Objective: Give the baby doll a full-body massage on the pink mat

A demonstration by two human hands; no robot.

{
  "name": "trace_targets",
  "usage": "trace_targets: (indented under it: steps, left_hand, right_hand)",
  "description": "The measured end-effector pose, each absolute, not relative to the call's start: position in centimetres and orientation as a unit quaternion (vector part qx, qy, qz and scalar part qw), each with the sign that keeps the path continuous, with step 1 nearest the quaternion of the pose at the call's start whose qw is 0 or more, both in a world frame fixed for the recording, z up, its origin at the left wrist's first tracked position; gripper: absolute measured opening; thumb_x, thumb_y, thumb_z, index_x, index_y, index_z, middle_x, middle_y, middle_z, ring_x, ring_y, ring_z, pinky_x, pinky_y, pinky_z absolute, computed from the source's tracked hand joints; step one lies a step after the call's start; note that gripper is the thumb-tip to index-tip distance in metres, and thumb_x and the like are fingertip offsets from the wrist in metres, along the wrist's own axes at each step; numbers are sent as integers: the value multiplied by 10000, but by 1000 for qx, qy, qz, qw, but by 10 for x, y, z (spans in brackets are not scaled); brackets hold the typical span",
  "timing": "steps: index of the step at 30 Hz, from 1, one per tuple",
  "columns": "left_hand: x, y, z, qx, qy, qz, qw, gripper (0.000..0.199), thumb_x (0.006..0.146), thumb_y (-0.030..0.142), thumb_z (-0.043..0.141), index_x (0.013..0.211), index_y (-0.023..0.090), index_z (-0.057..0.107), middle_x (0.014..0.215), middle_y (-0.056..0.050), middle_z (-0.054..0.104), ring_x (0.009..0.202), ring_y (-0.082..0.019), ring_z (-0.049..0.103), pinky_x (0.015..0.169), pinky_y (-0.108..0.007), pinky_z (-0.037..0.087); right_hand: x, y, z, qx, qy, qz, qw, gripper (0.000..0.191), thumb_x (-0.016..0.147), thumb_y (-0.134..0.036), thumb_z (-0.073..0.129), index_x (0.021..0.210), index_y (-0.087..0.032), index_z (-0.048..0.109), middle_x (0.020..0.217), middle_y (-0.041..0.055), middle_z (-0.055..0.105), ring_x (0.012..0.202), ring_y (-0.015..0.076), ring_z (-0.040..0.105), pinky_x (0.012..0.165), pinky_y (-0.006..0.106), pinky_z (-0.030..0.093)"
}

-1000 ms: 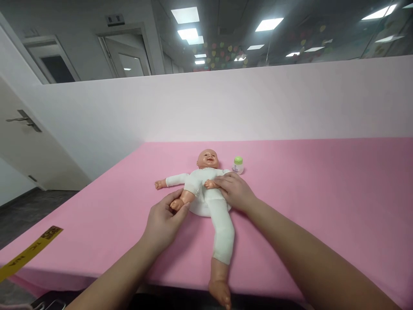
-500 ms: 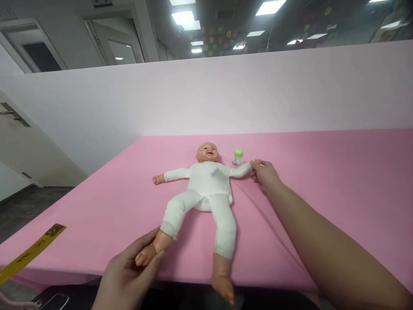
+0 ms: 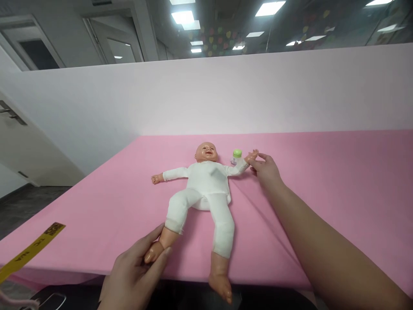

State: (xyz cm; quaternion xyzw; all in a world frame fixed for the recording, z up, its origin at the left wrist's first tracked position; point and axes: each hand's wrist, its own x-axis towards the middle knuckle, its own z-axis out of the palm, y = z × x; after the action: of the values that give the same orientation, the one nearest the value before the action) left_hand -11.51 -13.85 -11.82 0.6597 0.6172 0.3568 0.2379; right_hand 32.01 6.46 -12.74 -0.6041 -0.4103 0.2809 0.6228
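Just left of the right fingers (image 3: 265, 157) and slightly beyond their tips stands a small jar (image 3: 237, 153) with a green lid. Pink cloth (image 3: 342, 185) spreads under and around the fingers of both sides. Well left of the left fingers (image 3: 150, 238) lies a yellow strip (image 3: 32, 254); farther out that way are grey floor (image 3: 35, 209) and a door (image 3: 35, 150). Beyond all the fingertips rises a white wall (image 3: 226, 94), with bright ceiling lights (image 3: 270, 8) above.

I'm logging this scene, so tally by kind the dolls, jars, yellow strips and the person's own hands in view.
Doll: 1
Jar: 1
Yellow strip: 1
Person's left hand and right hand: 2
Total: 5
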Motion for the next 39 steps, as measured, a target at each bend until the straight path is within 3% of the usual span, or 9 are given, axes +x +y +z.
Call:
trace_targets:
  steps: [5, 11, 17, 21, 24, 27, 31, 35, 39]
  left_hand:
    - [-89, -112, -100, 661, 577, 392, 277, 583, 881, 493, 748, 1428, 302, 691, 1274, -13, 777, 1145, -302, 744, 942, -339, 619]
    - [-57, -75, -73, 671, 555, 404, 281, 524, 916, 492, 713, 1386, 260, 707, 1023, -9, 802, 863, -233, 751, 773, -309, 594]
    - [-43, -45, -67, 674, 553, 402, 280, 544, 906, 515, 727, 1371, 232, 710, 927, -1, 779, 818, -218, 727, 746, -304, 559]
    - [-40, -41, -71, 676, 547, 397, 294, 542, 921, 526, 706, 1367, 218, 712, 911, -9, 776, 801, -214, 712, 724, -297, 546]
    - [-42, -50, -70, 667, 553, 398, 301, 572, 909, 517, 725, 1396, 218, 696, 964, -20, 788, 813, -218, 719, 734, -303, 564]
    - [-47, -65, -68, 671, 557, 393, 292, 543, 907, 510, 737, 1384, 253, 702, 963, -3, 793, 836, -219, 734, 750, -301, 585]
    - [-60, -89, -73, 659, 562, 403, 295, 526, 902, 513, 749, 1374, 284, 706, 1170, -9, 798, 1036, -255, 760, 839, -304, 623]
    - [-77, -116, -87, 673, 551, 396, 293, 514, 923, 498, 732, 1394, 294, 695, 1274, -16, 777, 1138, -272, 751, 929, -315, 631]
    - [-97, -136, -105, 716, 546, 374, 222, 478, 924, 470, 717, 1366, 288, 713, 1142, -27, 809, 972, -244, 791, 816, -278, 650]
  right_hand:
    - [268, 47, -115, -557, -519, 257, 596, 501, 842, -433, 807, 1282, -245, 658, 1118, 61, 759, 985, 235, 736, 890, 389, 612]
    - [230, 32, -113, -519, -705, 145, 461, 140, 974, -346, 677, 1019, -275, 789, 1031, 36, 786, 947, 243, 717, 848, 401, 575]
    - [228, 33, -115, -452, -806, -11, 382, 345, 933, -139, 636, 1210, -284, 783, 1237, 25, 767, 1220, 281, 635, 1133, 474, 439]
    - [224, 34, -121, -480, -811, -20, 333, 445, 937, -101, 573, 1318, -267, 731, 1399, 38, 700, 1362, 319, 524, 1198, 524, 363]
    - [223, 35, -122, -526, -790, 27, 315, 474, 888, -57, 555, 1288, -257, 712, 1395, 58, 692, 1365, 329, 507, 1150, 526, 389]
    - [230, 38, -123, -555, -755, 77, 343, 307, 893, -137, 609, 1164, -236, 714, 1188, 77, 746, 1172, 297, 611, 1022, 454, 472]
    - [257, 49, -130, -587, -635, 174, 472, 311, 913, -375, 702, 1201, -263, 675, 1114, 42, 753, 996, 256, 682, 880, 396, 545]
    - [299, 64, -137, -593, -473, 286, 585, 456, 847, -342, 757, 1277, -265, 625, 1168, 54, 741, 985, 231, 714, 792, 336, 595]
    - [330, 72, -142, -626, -364, 396, 565, 380, 789, -280, 776, 1140, -224, 641, 876, 59, 713, 643, 172, 635, 452, 235, 463]
